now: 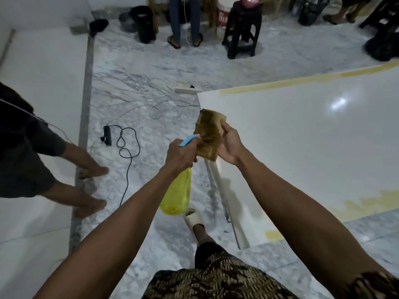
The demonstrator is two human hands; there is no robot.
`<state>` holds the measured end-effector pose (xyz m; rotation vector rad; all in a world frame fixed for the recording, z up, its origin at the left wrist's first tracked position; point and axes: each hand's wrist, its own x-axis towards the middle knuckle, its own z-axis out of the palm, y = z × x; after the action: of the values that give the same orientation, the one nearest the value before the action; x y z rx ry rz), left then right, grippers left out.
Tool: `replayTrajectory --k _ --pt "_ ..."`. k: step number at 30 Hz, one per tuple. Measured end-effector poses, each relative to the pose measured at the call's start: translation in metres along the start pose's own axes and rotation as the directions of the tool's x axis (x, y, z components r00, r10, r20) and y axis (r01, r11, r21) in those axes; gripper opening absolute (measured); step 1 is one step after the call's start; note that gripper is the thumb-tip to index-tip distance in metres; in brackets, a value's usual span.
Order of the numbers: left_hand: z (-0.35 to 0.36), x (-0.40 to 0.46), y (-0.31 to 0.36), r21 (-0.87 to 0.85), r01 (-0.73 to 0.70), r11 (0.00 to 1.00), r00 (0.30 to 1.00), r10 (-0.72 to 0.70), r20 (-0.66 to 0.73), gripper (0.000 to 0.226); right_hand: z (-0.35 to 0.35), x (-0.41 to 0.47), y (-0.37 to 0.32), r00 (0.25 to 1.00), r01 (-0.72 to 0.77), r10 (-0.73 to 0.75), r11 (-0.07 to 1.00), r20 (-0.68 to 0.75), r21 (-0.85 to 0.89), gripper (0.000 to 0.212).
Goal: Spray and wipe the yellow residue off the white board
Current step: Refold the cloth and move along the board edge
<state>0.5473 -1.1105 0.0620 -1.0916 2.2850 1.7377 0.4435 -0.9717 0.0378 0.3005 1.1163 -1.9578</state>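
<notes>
glossy white board [302,137] edged with yellow residue [280,82]; left hand [180,153] grips spray bottle [177,195], right hand [230,145] clamps stained cloth [208,132].

Glossy white board [302,137], translucent plastic spray bottle [177,195], stained cloth [209,134].

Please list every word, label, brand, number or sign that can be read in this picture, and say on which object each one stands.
White bucket, red label: large white letters, partly hidden by the black stool and blurred; not readable with certainty.
Spray bottle, cloth, white board: no text visible.
Nothing else in view carries readable text.
</notes>
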Motion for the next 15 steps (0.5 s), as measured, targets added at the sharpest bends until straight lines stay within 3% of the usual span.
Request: replayTrajectory --k 4,9,12,15 --pt "-0.009 0.064 0.021 0.024 0.074 0.997 0.996 -0.073 -0.050 0.068 0.012 0.061 -0.030 0.999 -0.047 0.046 0.999 0.022 0.011 0.066" --pt "-0.015 0.122 0.058 0.036 0.050 0.998 0.997 -0.048 -0.053 0.063 0.019 0.130 -0.054 0.997 -0.069 0.069 0.998 -0.046 0.001 0.070" --pt "-0.019 0.144 0.068 0.035 0.039 0.999 0.998 -0.038 -0.042 0.062 0.015 0.167 -0.069 0.981 -0.060 0.009 0.964 -0.196 -0.258 0.054" --pt "-0.024 0.162 0.066 0.003 0.038 0.999 0.999 -0.038 -0.033 0.058 0.008 0.206 -0.097 0.942 -0.032 -0.201 0.743 -0.269 -0.669 0.056"
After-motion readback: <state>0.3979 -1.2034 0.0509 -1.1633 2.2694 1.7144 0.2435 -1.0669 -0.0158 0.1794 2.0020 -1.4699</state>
